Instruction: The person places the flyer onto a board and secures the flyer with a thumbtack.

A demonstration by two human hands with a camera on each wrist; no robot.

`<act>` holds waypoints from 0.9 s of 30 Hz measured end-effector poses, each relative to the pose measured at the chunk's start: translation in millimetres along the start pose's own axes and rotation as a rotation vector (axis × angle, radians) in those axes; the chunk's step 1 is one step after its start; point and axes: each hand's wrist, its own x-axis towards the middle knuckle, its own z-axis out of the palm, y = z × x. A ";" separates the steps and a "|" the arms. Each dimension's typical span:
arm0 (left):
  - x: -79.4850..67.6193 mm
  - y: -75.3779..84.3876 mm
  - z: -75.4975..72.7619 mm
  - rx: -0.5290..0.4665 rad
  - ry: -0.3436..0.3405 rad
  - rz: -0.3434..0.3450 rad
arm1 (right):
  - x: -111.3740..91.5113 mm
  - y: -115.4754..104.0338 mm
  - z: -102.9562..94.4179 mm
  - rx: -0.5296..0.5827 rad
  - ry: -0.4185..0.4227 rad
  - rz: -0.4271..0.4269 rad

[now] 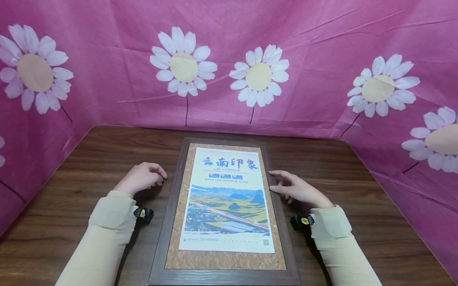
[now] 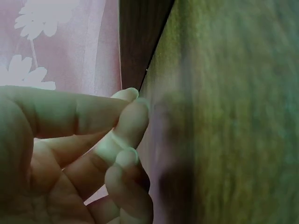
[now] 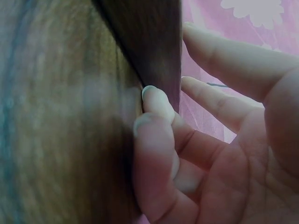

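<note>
A cork board (image 1: 225, 261) in a dark brown wooden frame (image 1: 162, 234) lies on the table. On the cork is a printed poster (image 1: 229, 210) with large blue and purple characters above a landscape of fields and hills. My left hand (image 1: 141, 178) is just left of the frame, its fingers loosely bent with nothing in them; the left wrist view shows thumb and fingertips close together. At the frame's right side is my right hand (image 1: 295, 188), thumb and forefinger reaching to the edge. In the right wrist view its other fingers (image 3: 156, 158) bend close by the wood surface.
The wood-grain table (image 1: 96, 159) surrounds the frame. Behind it and at both sides hangs a pink cloth (image 1: 222, 16) printed with white daisies. A small black device with a yellow mark (image 1: 143, 214) sits at the left wrist, and a similar one (image 1: 302, 221) at the right.
</note>
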 end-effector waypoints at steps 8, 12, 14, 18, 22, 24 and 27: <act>0.7 1.6 0.3 -0.022 0.004 0.010 | 0.0 -1.0 -0.4 0.001 0.005 -0.003; 1.6 5.2 2.2 -0.142 -0.005 0.069 | -0.5 -1.0 -0.3 0.005 0.001 -0.006; 1.3 9.8 2.9 -0.187 -0.003 0.105 | -1.5 -0.8 -1.0 0.005 0.002 -0.008; -2.6 22.7 6.1 -0.264 -0.012 0.151 | -2.3 -0.1 -1.6 0.009 0.010 0.005; -4.6 34.6 14.1 -0.324 -0.062 0.173 | -1.5 1.6 -1.4 0.022 0.008 0.008; -4.1 39.1 18.5 -0.338 -0.084 0.178 | -1.3 2.5 -1.2 0.031 0.001 0.000; -3.0 45.1 24.2 -0.347 -0.103 0.175 | -1.6 2.8 -0.8 0.037 -0.006 -0.008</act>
